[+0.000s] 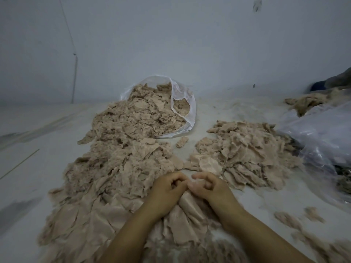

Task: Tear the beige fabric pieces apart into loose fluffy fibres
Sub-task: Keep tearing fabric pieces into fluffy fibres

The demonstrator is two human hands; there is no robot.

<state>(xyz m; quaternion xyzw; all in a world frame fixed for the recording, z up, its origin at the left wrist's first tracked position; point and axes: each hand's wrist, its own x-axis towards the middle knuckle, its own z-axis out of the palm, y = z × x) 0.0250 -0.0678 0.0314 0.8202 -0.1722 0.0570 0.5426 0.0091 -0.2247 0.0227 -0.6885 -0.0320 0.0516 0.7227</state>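
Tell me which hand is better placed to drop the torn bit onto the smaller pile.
Right, I'd judge. The right hand sits nearer the smaller pile, which lies on its side; the left hand would have to cross over.

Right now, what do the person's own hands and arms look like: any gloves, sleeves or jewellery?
Both are bare. The left hand and the right hand wear no gloves, and no ring shows on the fingers in view. Both forearms are uncovered down to the bottom edge of the picture, with no sleeve, watch or bracelet showing. Nothing is marked or taped on them.
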